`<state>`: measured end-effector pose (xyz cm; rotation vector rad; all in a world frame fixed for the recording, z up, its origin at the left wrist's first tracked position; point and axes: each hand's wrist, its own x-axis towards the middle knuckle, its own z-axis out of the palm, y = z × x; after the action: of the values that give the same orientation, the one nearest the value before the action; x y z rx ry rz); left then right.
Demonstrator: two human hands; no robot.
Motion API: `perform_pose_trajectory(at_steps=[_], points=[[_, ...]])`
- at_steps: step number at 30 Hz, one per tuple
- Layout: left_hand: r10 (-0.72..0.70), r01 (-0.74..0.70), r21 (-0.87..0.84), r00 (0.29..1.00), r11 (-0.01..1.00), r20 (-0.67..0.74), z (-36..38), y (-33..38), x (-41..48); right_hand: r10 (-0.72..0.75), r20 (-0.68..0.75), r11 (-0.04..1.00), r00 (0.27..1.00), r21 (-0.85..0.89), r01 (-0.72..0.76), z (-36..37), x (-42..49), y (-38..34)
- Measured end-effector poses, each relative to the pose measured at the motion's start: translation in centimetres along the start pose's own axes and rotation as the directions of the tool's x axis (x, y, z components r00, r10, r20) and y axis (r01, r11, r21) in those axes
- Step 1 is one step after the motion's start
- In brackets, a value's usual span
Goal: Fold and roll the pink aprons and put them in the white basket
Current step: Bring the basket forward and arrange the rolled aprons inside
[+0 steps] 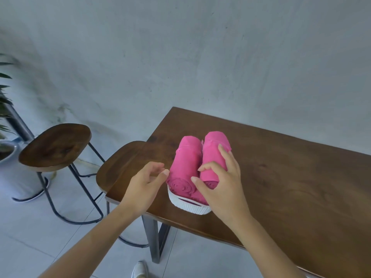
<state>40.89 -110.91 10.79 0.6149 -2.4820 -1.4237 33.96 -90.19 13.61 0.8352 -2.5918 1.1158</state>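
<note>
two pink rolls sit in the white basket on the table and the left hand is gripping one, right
Not quite. The head view shows the right hand gripping one pink roll; the left hand holds nothing. Both rolls do sit in the white basket on the table.

Cloth, pink, matt: left apron roll [185, 163] and right apron roll [212, 153]. The white basket [192, 208] had a ribbed, matt wall that looked like plastic. The table [291, 177] was dark wood, smooth, low sheen, grain showing. The far stool [56, 146] and near stool [120, 169] had like wooden seats on thin black metal legs. The wall [180, 57] was grey, matt, mottled; the floor [30, 227], pale smooth tile.
</note>
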Motion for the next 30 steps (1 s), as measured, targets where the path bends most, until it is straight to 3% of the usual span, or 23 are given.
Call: perform_pose_trajectory(at_steps=[3, 8, 12, 15, 25, 30], points=[[0.059, -0.059, 0.009, 0.998, 0.998, 0.015, 0.7, 1.5, 0.3, 0.008, -0.077, 0.998, 0.997, 0.066, -0.003, -1.2, -0.6, 1.2], [0.157, -0.156, 0.129, 0.988, 0.979, 0.007, 2.7, 4.1, 2.0, 0.078, -0.115, 0.997, 0.99, 0.002, -0.078, -2.2, -2.4, 6.0], [0.122, -0.134, 0.332, 0.991, 0.934, 0.058, 4.5, 5.3, 3.2, 0.217, -0.06, 0.973, 0.974, -0.068, -0.221, -1.1, -4.4, 10.3], [0.103, -0.121, 0.391, 0.992, 0.913, 0.066, 5.1, 5.1, 3.8, 0.205, -0.015, 0.97, 0.979, -0.132, -0.206, 0.0, -6.0, 12.3], [0.267, -0.264, 0.165, 0.964, 0.95, 0.0, 2.0, 3.8, 5.6, 0.278, -0.003, 0.926, 0.96, -0.265, -0.269, 0.4, -6.4, 11.6], [0.245, -0.24, 0.126, 0.969, 0.963, -0.025, -2.0, 1.1, 8.5, 0.339, -0.163, 0.908, 0.927, -0.201, -0.368, -0.3, -5.0, 8.5]])
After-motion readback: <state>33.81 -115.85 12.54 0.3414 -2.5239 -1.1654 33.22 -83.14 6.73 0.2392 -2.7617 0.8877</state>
